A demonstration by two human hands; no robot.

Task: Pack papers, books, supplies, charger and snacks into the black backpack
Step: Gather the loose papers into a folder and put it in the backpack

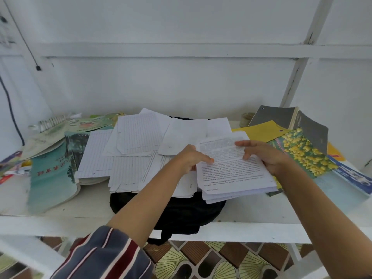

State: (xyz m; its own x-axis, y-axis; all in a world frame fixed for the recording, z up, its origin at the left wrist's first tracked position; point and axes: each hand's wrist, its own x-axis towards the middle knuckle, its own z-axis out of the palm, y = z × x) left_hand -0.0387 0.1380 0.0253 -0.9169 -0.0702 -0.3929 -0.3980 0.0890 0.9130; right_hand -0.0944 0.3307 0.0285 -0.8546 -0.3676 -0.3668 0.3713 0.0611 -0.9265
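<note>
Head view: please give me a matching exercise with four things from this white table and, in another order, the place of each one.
Things:
1 black backpack
2 printed paper stack
3 teal book
4 yellow-flower book

Places:
a on the left side
b held between the left hand and the right hand
c partly under loose lined sheets
d on the right side

Pairs: 1-c, 2-b, 3-a, 4-d

soft, even daylight fills the scene with no glare and only faint shadows, the white wall (181, 87) reading bluish, while wide-angle distortion bends the edges and the lower corners and far left smear into blur.
</note>
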